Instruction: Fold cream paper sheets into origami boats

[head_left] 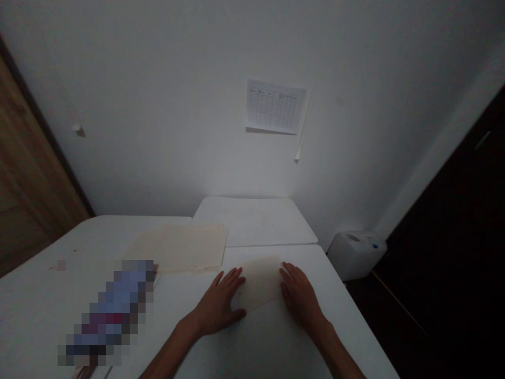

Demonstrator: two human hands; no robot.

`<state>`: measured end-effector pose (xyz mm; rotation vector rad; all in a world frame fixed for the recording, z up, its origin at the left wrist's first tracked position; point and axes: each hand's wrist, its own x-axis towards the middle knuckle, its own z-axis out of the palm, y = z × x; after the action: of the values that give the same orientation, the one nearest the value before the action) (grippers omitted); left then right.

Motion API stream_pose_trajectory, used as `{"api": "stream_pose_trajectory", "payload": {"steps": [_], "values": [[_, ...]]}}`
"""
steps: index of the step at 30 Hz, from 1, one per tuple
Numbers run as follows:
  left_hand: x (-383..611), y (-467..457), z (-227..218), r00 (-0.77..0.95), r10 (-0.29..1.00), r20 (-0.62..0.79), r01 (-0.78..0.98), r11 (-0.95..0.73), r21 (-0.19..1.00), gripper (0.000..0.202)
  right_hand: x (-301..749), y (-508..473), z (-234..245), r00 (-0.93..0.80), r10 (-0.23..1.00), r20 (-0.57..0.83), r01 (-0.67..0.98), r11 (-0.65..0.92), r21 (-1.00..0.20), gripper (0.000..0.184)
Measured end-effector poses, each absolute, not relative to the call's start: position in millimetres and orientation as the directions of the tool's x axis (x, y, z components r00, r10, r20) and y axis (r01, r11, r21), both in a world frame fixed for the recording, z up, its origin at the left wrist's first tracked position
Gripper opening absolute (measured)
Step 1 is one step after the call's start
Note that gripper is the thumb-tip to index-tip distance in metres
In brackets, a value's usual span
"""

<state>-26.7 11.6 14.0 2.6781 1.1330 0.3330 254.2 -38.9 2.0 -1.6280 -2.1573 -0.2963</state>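
Note:
A small cream sheet (261, 287), paper or thin cloth, lies flat on the white table (260, 347) between my hands. On its left side rests my left hand (221, 305), fingers spread and thumb out, fingertips on the edge. My right hand (298, 292) lies along the opposite side with its fingers stretched out, touching or nearly touching the border. Neither hand is gripping anything. To the left is a larger cream sheet or stack of sheets (185, 247), apart from the small one.
A pixelated bluish object (114, 305) sits at the table's left. Behind stands a white panel or second tabletop (256, 221) against the wall. A printed chart (274, 108) hangs there. A white plastic container (355, 255) is on the floor, right of the table edge.

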Motion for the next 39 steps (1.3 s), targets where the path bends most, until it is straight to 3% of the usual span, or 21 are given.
{"api": "stream_pose_trajectory", "payload": {"steps": [4,8,16,21,26,33,39], "values": [[-29,9,14,0.697,0.696,0.172,0.643,-0.713,0.279,0.052,214,-20,10,-0.375,0.857,0.353,0.888,0.442,-0.129,0.043],[-25,7,7,0.689,0.687,0.231,0.655,-0.727,0.206,0.044,186,-7,11,-0.433,0.858,0.275,0.848,0.491,-0.198,0.047],[-22,8,-9,0.679,0.677,0.283,0.695,-0.717,0.048,0.054,180,-10,6,-0.397,0.906,0.149,0.868,0.423,-0.259,0.053],[-24,9,-10,0.678,0.661,0.321,0.691,-0.722,0.027,0.058,192,-5,6,-0.343,0.933,0.109,0.899,0.36,-0.248,0.06],[-23,7,-3,0.677,0.684,0.273,0.701,-0.711,0.044,0.057,225,2,2,-0.247,0.966,0.074,0.947,0.257,-0.194,0.063],[-23,7,-2,0.67,0.698,0.253,0.699,-0.708,0.103,0.058,257,7,-6,-0.149,0.983,0.11,0.973,0.165,-0.163,0.061],[-18,6,0,0.608,0.742,0.282,0.737,-0.659,0.148,0.057,265,8,-6,0.091,0.936,0.34,0.978,-0.021,-0.205,0.052]]}}
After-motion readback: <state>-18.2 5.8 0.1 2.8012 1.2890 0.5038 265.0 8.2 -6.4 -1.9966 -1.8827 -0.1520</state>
